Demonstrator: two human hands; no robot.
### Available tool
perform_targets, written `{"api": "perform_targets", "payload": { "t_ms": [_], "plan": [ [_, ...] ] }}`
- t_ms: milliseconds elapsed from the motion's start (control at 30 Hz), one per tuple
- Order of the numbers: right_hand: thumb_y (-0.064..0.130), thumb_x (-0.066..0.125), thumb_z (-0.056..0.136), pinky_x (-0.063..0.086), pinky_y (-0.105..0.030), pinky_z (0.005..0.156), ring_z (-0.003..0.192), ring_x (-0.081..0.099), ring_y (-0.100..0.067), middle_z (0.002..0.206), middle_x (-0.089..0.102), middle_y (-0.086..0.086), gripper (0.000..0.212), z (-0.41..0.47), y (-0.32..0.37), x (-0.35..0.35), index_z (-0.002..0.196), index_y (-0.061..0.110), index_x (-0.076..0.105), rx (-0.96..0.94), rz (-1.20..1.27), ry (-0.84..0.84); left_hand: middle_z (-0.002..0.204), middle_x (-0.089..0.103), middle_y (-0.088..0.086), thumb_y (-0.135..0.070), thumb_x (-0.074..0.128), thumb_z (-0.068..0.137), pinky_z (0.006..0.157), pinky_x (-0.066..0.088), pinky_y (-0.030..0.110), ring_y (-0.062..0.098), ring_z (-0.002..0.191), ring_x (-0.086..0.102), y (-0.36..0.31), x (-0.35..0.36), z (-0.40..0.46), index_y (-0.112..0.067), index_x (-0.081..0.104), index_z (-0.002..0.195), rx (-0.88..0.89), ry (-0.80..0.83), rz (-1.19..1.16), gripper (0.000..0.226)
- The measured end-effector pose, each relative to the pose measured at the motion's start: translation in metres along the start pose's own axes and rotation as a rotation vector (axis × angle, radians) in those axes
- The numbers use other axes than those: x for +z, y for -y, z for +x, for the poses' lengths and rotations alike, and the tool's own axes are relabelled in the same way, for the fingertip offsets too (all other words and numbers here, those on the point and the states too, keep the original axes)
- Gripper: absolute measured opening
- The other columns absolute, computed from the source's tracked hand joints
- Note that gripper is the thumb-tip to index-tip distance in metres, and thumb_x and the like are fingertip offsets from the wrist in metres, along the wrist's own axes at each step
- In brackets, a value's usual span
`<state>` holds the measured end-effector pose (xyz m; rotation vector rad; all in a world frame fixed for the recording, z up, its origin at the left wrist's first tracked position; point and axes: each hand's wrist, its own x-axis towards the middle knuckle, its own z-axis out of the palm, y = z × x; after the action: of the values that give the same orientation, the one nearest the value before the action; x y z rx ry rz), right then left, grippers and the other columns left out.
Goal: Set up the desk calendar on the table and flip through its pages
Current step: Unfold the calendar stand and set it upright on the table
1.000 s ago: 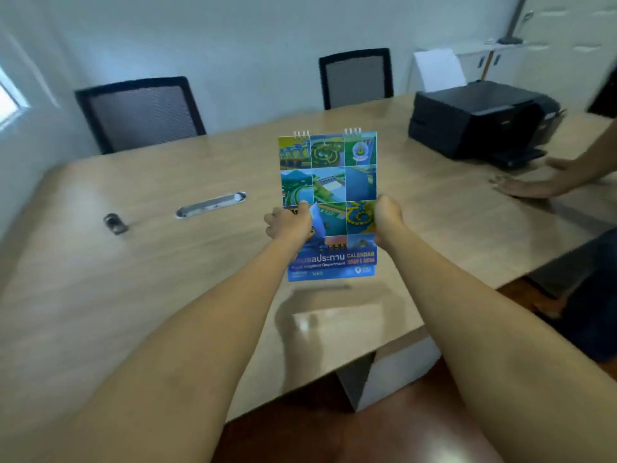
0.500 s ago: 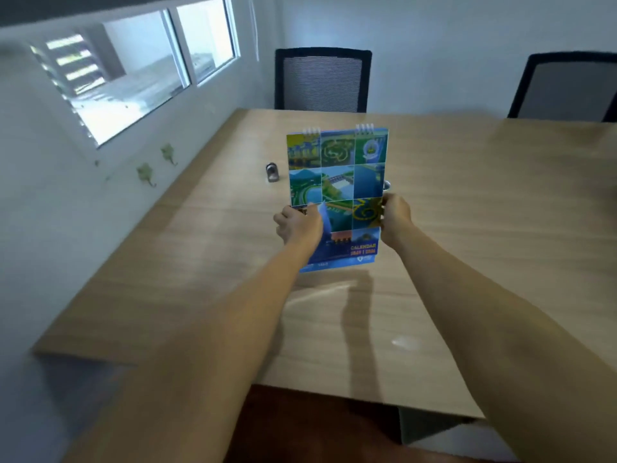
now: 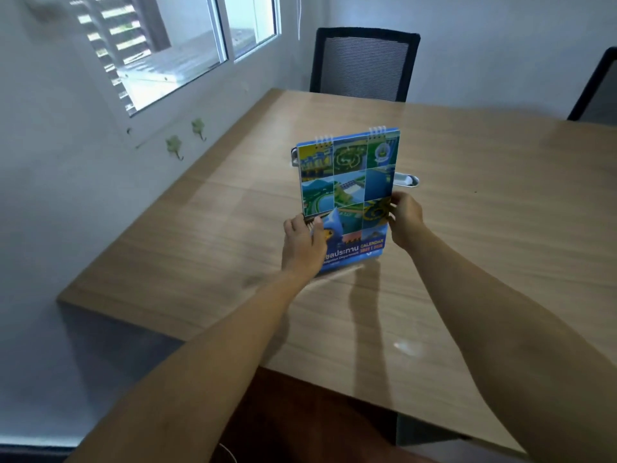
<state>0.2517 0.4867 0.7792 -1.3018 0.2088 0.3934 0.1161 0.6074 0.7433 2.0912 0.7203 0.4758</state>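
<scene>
Desk calendar held upright over the wooden table, bottom edge at or just above the tabletop, contact not clear, cover facing the camera. Cover: a grid of aerial photos in green, blue and yellow, two sets of white wire rings at the top edge, a blue band at the bottom with large white Thai lettering, "CALENDAR" in yellow beside it, a line of numbers below too blurred to read, and a small line that looks like "Irrigation Department". Left hand clamped on the calendar's lower left edge, thumb across the front, fingers wrapped behind. Right hand pinching the calendar's right edge about halfway up, fingertips closed on the cover. Behind the calendar, a metal cable slot sticking out past its right edge, and a small dark thing peeking past its upper left corner. Beyond the calendar, a black mesh chair at the table's far side, a second chair to the far right. Left of the calendar, a wall with two green hooks under a window. Compared with half a second ago: same two-handed grip, calendar lower and nearer the tabletop, right hand higher on the edge, view swung slightly further left.
</scene>
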Motion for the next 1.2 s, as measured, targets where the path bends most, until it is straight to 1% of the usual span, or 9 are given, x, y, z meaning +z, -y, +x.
{"api": "perform_targets", "payload": {
  "t_ms": [133,267,500,633,767,867,967,1100,1200],
  "plan": [
    [0.011,0.038,0.092,0.038,-0.012,0.031,0.051,0.054,-0.012,0.057,0.055,0.000,0.031,0.004,-0.001,-0.002,0.066,0.014,0.053,0.004,-0.033,-0.001,0.116,0.051,0.016,-0.026,0.031,0.099,0.077,0.046,0.041,0.035,0.095,0.056,0.021,-0.023,-0.001,-0.003,0.049,0.115,0.256,0.014,0.169,0.033],
    [0.014,0.037,0.092,0.041,-0.024,0.051,0.061,0.050,-0.013,0.067,0.052,-0.001,0.029,0.006,-0.003,-0.002,0.067,0.015,0.052,-0.009,-0.082,0.014,0.120,0.056,0.012,-0.024,0.032,0.099,0.078,0.050,0.038,0.031,0.099,0.060,0.034,-0.043,0.007,-0.007,0.050,0.123,0.430,0.058,0.279,0.035],
    [0.016,0.035,0.094,0.042,-0.020,0.042,0.051,0.051,-0.012,0.060,0.052,-0.001,0.032,0.000,-0.004,0.001,0.069,0.014,0.055,-0.018,-0.082,-0.022,0.116,0.069,0.005,-0.035,0.044,0.095,0.081,0.055,0.033,0.021,0.093,0.067,0.036,-0.073,0.037,-0.024,0.060,0.125,0.443,0.186,0.226,0.035],
    [0.020,0.036,0.095,0.041,-0.025,0.054,0.062,0.052,-0.014,0.069,0.055,-0.002,0.030,-0.003,-0.004,0.000,0.073,0.016,0.056,-0.024,-0.140,-0.037,0.107,0.073,0.002,-0.036,0.048,0.093,0.066,0.045,0.020,0.015,0.082,0.068,0.028,-0.071,0.046,-0.022,0.065,0.117,0.555,0.186,0.287,0.032],
    [0.031,0.035,0.097,0.043,-0.022,0.059,0.076,0.060,-0.009,0.086,0.064,0.003,0.030,-0.011,-0.009,-0.001,0.088,0.020,0.062,-0.053,-0.275,0.028,0.101,0.073,-0.001,-0.031,0.055,0.090,0.063,0.041,0.017,0.006,0.070,0.059,0.024,-0.069,0.050,-0.022,0.069,0.110,0.631,0.169,0.290,0.027],
    [0.035,0.034,0.101,0.050,-0.036,0.088,0.107,0.059,-0.023,0.126,0.060,-0.015,0.040,-0.015,-0.025,-0.008,0.125,0.010,0.054,-0.270,-0.475,0.086,0.105,0.072,0.000,-0.030,0.058,0.088,0.070,0.052,0.023,0.010,0.077,0.067,0.020,-0.070,0.050,-0.019,0.068,0.113,0.666,0.204,0.252,0.029],
    [0.052,0.049,0.091,0.026,-0.043,0.118,0.142,0.026,-0.022,0.154,0.026,-0.008,0.075,-0.036,-0.058,-0.018,0.151,0.017,0.022,-0.416,-0.759,0.151,0.109,0.071,0.001,-0.031,0.060,0.087,0.073,0.055,0.030,0.013,0.081,0.067,0.016,-0.072,0.051,-0.020,0.066,0.117,0.741,0.263,0.235,0.033],
    [0.069,0.069,0.063,0.012,-0.039,0.122,0.149,0.003,-0.024,0.159,0.005,-0.008,0.127,-0.065,-0.101,-0.019,0.154,0.014,0.000,-0.570,-1.093,0.095,0.114,0.067,0.000,-0.045,0.060,0.084,0.074,0.053,0.032,0.014,0.086,0.066,0.012,-0.074,0.055,-0.024,0.059,0.125,0.762,0.315,0.330,0.046],
    [0.070,0.073,0.056,0.016,-0.040,0.120,0.148,0.006,-0.029,0.158,0.008,-0.016,0.136,-0.072,-0.111,-0.009,0.153,0.006,0.002,-0.655,-1.129,-0.046,0.117,0.064,-0.001,-0.052,0.058,0.083,0.073,0.048,0.028,0.014,0.092,0.065,0.011,-0.071,0.056,-0.026,0.055,0.130,0.744,0.330,0.405,0.054]
  ]
}}
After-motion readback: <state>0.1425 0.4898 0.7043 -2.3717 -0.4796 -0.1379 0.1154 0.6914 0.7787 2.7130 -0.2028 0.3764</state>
